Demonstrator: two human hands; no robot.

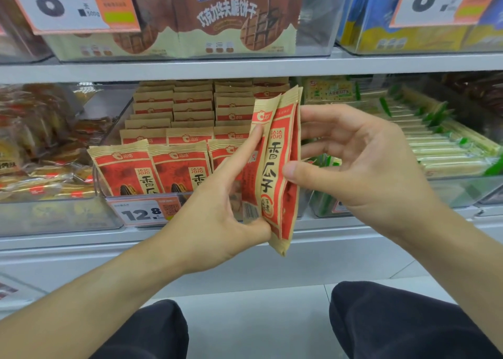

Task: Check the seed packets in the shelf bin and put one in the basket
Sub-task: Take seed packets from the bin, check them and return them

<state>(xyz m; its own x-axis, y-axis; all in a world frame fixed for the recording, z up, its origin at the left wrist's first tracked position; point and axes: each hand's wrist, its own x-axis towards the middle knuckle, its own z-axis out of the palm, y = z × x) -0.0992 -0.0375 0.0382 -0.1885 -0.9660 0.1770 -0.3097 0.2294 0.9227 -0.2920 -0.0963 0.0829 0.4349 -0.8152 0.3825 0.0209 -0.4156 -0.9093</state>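
Note:
A clear shelf bin (pixel 114 121) holds several red and tan seed packets (pixel 177 168) standing in rows. In front of the bin I hold up two or three of these packets (pixel 277 173) edge-on and fanned apart. My left hand (pixel 217 211) grips the left packet, thumb at its bottom edge and index finger stretched up its face. My right hand (pixel 362 165) holds the right packet, thumb on its front and fingers behind it. No basket is in view.
A price tag reading 12.8 (pixel 144 213) hangs on the bin's front. Bins of wrapped snacks (pixel 40 151) stand to the left and green-striped biscuit packs (pixel 441 140) to the right. Chocolate wafer boxes (pixel 226 18) sit on the shelf above. My knees (pixel 394 320) are below.

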